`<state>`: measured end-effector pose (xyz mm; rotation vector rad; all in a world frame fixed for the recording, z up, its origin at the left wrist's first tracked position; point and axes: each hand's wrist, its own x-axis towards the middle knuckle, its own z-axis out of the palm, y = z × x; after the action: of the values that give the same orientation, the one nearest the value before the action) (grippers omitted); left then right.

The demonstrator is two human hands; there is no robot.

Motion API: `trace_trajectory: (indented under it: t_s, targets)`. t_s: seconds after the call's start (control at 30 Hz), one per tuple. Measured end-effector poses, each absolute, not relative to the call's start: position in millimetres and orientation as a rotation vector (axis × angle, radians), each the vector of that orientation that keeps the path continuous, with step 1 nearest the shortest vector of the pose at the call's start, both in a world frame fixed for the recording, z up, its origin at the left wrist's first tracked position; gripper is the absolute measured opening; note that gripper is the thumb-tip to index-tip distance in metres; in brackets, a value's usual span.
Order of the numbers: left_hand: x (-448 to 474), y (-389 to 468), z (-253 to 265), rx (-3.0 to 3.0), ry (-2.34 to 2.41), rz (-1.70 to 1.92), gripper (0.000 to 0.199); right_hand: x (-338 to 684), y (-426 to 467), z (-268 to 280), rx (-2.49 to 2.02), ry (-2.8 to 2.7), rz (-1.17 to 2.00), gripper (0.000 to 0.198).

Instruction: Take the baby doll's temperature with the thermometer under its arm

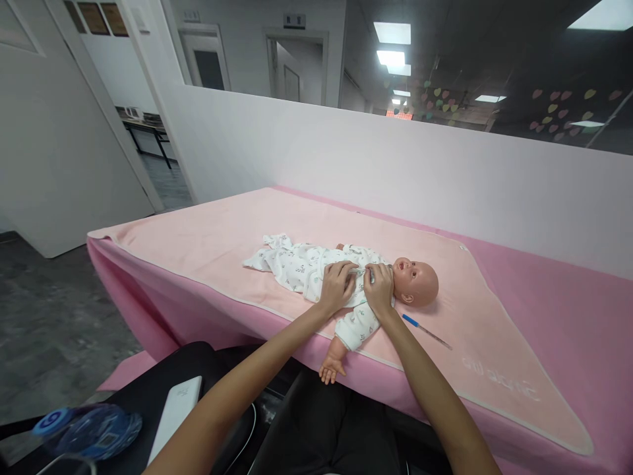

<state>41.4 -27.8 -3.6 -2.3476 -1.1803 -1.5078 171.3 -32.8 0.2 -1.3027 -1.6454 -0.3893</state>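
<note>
A baby doll (419, 280) lies on its back, head to the right, in a white patterned romper (294, 267). My left hand (337, 285) rests on the doll's chest with curled fingers gripping the romper's front. Close beside it, below the doll's chin, my right hand (378, 287) pinches the same cloth near the neckline. The fingertips of both hands nearly meet; the exact bit of cloth between them is too small to make out. One doll arm (333, 361) hangs toward me over the table's edge. The romper's legs spread flat to the left.
A thin stick with a blue end (410, 320) lies near the doll's head on a peach mat (198, 231). Pink cloth (568, 310) covers the table beneath. A white low wall (395, 165) stands behind. At lower left are a water bottle (93, 432) and a white box-like object (175, 415) on a black seat.
</note>
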Motion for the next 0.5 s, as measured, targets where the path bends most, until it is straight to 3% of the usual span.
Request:
trace_trajectory:
  t_s: [0.27,0.5]
  targets:
    - [32.7,-25.3,-1.1,-2.254,-1.249,-1.600,0.028,173.2,-30.8,-0.4,-1.299,-1.619,-0.385,0.018]
    - [3.5,-17.6,0.1,-2.028,-1.487,-1.815,0.018,173.0,-30.9,-0.1,-1.322,-1.609,-0.399,0.020]
